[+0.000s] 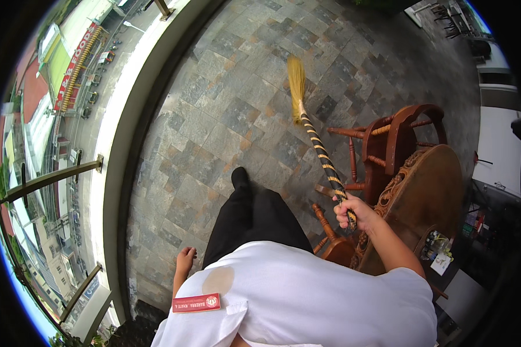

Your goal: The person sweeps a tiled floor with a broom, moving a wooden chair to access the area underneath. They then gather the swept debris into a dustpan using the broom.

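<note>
My right hand (353,211) grips the black-and-yellow striped handle of a straw broom (316,139). The yellow bristle head (296,87) rests far ahead on the stone-tiled floor (231,115). My left hand (185,259) hangs beside my hip with fingers loosely curled, holding nothing. I wear black trousers and a white shirt with a red badge; one black shoe (240,176) is stepping forward.
A carved round wooden table (428,191) and a reddish wooden chair (396,139) stand right beside my right arm. A curved low parapet (121,150) with metal rail posts edges the terrace on the left, with a street far below.
</note>
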